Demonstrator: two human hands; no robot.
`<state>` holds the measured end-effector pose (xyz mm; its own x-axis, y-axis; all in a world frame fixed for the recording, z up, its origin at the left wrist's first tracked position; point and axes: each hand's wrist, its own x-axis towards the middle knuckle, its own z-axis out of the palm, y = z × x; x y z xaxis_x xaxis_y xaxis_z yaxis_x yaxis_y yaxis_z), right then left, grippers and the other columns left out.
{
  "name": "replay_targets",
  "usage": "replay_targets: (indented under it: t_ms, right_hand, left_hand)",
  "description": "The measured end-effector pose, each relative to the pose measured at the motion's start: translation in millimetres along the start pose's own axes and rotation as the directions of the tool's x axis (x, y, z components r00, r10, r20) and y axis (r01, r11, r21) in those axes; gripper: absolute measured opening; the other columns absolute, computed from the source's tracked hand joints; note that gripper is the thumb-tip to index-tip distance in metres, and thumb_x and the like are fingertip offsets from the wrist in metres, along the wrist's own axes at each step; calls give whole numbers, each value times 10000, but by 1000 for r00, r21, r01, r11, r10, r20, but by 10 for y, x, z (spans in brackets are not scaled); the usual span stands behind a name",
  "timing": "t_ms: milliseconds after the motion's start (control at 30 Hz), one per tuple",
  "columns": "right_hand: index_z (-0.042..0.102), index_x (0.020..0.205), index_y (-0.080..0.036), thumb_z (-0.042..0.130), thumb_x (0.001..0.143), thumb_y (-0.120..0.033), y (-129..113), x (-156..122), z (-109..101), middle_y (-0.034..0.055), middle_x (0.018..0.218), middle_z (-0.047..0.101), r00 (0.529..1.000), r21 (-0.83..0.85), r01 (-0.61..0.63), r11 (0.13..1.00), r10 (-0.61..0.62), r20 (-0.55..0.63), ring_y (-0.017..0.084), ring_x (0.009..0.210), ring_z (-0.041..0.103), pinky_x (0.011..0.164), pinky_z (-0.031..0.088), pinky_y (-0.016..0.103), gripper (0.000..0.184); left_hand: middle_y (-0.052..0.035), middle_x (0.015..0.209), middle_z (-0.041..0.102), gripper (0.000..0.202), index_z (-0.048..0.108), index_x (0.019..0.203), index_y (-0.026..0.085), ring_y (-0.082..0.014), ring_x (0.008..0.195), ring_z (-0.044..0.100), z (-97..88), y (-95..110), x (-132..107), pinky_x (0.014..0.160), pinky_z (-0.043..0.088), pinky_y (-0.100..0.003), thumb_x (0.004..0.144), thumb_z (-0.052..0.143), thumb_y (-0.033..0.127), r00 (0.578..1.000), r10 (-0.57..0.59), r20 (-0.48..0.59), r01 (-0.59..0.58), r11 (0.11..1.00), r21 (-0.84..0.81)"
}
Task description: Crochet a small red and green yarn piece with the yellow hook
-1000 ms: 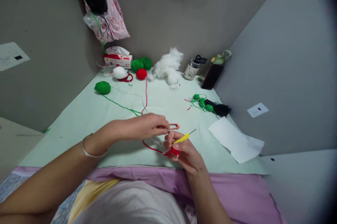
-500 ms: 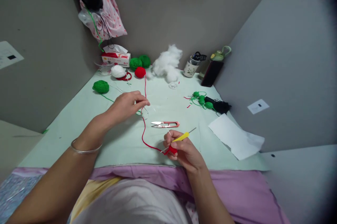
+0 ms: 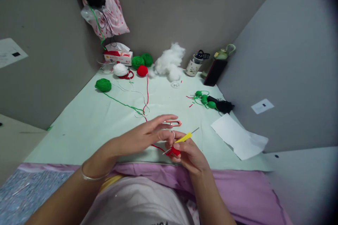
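Observation:
My right hand [image 3: 191,152] is closed around a yellow-handled crochet hook [image 3: 184,137] and a small red crochet piece [image 3: 174,151]. The hook slants up to the right, and a thin metal tip shows at its lower left. Just left of it, my left hand [image 3: 150,135] reaches over with its fingers stretched out and apart, its fingertips close to the right hand's fingers. A strand of white yarn [image 3: 173,132] loops between the two hands. Red yarn runs from the piece back to a red ball [image 3: 142,70]. Thread snips [image 3: 176,123] lie behind my left hand, which partly hides them.
Green yarn balls [image 3: 103,85], a white yarn ball [image 3: 120,69], a tissue box [image 3: 124,58] and white stuffing [image 3: 170,61] stand along the back. To the right are a pen cup [image 3: 192,68], a bottle [image 3: 221,53], a phone [image 3: 215,72], green pieces [image 3: 204,99] and white paper [image 3: 239,137].
My left hand has come down and right, from above the red strand to beside my right hand, now covering part of the snips. My right hand keeps its hold on the hook and red piece.

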<state>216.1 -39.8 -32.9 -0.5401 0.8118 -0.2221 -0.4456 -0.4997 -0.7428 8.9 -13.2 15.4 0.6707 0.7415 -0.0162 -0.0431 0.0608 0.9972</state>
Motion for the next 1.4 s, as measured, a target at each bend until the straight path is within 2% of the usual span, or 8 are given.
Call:
replay_targets:
  t_ms: [200, 300, 433, 533, 667, 833, 1033, 1400]
  right_hand:
    - [723, 774, -154, 895, 718, -291, -8, -80, 72, -47, 535, 536, 1000, -5, -10, 1000, 11, 29, 45, 458, 345, 434, 322, 169, 227]
    - [724, 778, -153, 900, 712, -291, -33, -109, 55, -44, 552, 549, 1000, 6, -1, 1000, 1, 27, 41, 459, 341, 433, 322, 168, 233]
    - [721, 782, -155, 888, 729, -293, -54, -96, 18, -62, 543, 512, 999, -10, 50, 999, -50, 11, 41, 452, 334, 429, 317, 171, 223]
    - [713, 779, -161, 888, 729, -299, -45, -62, 41, -68, 541, 502, 998, -31, 66, 997, -66, -3, 44, 450, 341, 432, 318, 177, 229]
    - [716, 796, -157, 889, 727, -294, -29, -44, 132, -51, 598, 549, 993, -98, 107, 989, -112, -43, 58, 471, 428, 453, 348, 197, 231]
    - [707, 895, -210, 879, 766, -285, -41, -96, 181, -47, 670, 600, 924, -194, 321, 927, -352, -152, 78, 519, 471, 468, 367, 197, 228]
    - [710, 849, -234, 801, 886, -241, 14, -108, 238, -29, 767, 652, 728, -504, 536, 677, -673, -130, 103, 651, 578, 604, 464, 229, 98]
    - [725, 1123, -283, 685, 923, -25, -3, -202, 300, 12, 929, 678, 433, -928, 340, -151, -851, 297, 157, 812, 660, 723, 533, 290, 328]
  left_hand:
    - [-85, 1374, 732, 486, 733, 935, 234, -319, 1418, 585, 291, -127, 253, 1181, 437, -543, 1119, 369, 498, 900, 286, -328, -378, 888, -262]
    - [-118, 1202, 810, 573, 664, 644, 217, -321, 1449, 564, 245, -170, 258, 1287, 272, -545, 1112, 411, 431, 792, 545, -274, -498, 838, 225]
    - [-170, 1360, 757, 279, 801, 842, 191, -335, 1538, 458, 154, -266, 202, 1310, 203, -544, 1025, 594, 229, 725, 682, -95, -434, 560, 705]
    - [-160, 1440, 714, 195, 841, 1033, 194, -331, 1581, 386, 218, -300, 187, 1315, 169, -563, 980, 653, 193, 758, 605, -243, -343, 688, 640]
    - [-112, 1311, 788, 162, 865, 971, 233, -316, 1471, 535, 356, -269, 187, 1213, 392, -489, 964, 722, 309, 867, 217, -449, -254, 967, -23]
    - [-14, 1042, 828, 109, 874, 917, 279, -181, 1031, 692, 273, -274, 181, 997, 493, -293, 877, 828, 368, 735, 20, -678, -291, 912, -288]
    - [-14, 906, 807, 188, 879, 1011, 259, -144, 803, 662, 381, -279, 161, 761, 521, -244, 824, 867, 261, 815, 19, -580, -200, 947, -251]
    - [-10, 926, 777, 346, 814, 1241, 243, -133, 846, 669, 469, -177, 19, 789, 541, -231, 896, 801, 209, 872, 47, -487, -233, 915, -328]
